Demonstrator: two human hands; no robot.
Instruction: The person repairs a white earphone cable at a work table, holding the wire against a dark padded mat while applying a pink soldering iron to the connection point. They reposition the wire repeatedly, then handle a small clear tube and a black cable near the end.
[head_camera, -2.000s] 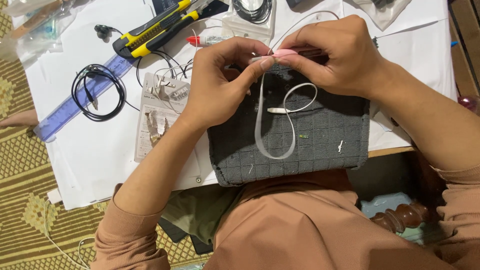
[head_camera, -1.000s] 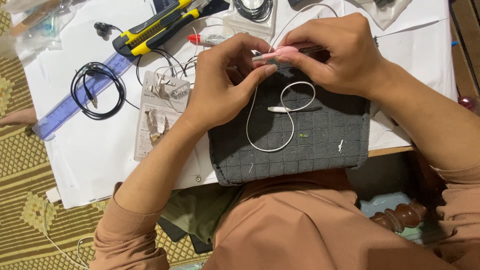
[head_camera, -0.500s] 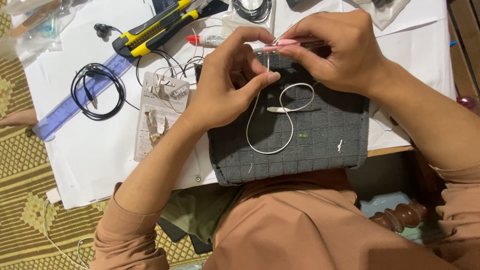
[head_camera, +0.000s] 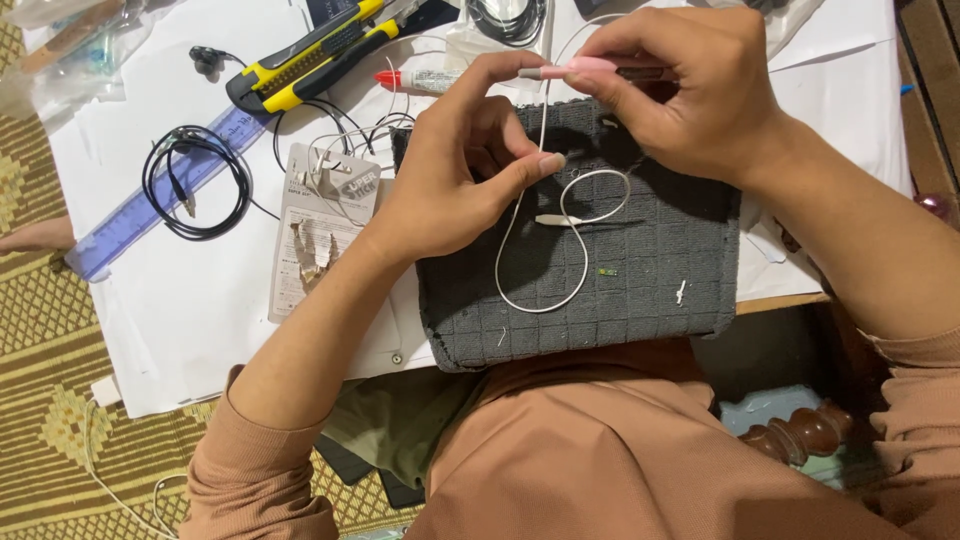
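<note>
A home repair corner.
Patterned floor mat (head_camera: 45, 330), paper-covered table (head_camera: 200, 300), yellow utility knife (head_camera: 305, 55), ruler (head_camera: 150, 200), coiled black cables (head_camera: 195, 180).

Two hands work here: the left hand (head_camera: 455, 170) and the right hand (head_camera: 680, 90). One white cable (head_camera: 545, 250), one grey waffle-weave cloth (head_camera: 640, 290), one yellow utility knife (head_camera: 305, 55), one blue ruler (head_camera: 150, 205), one coiled black cable (head_camera: 195, 180), one red-capped tube (head_camera: 415, 78).
</note>
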